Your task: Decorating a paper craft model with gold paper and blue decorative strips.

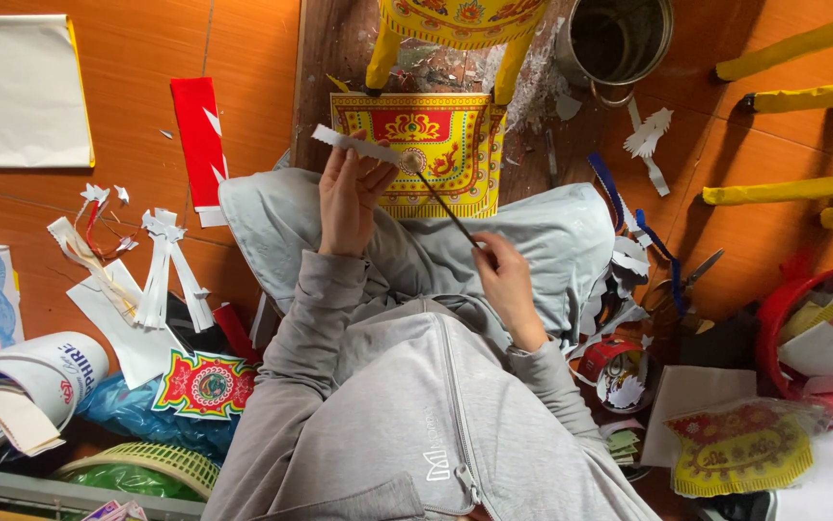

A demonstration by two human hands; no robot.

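The left hand pinches a white paper strip with a zigzag edge, raised over the lap. The right hand grips a thin stick whose far tip touches the strip. Beyond them lies a yellow-and-red printed sheet, with scissors on the floor to the right.

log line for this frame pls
left hand: holds white paper strip | right hand: holds thin stick, tip at strip | below: yellow-red patterned panel
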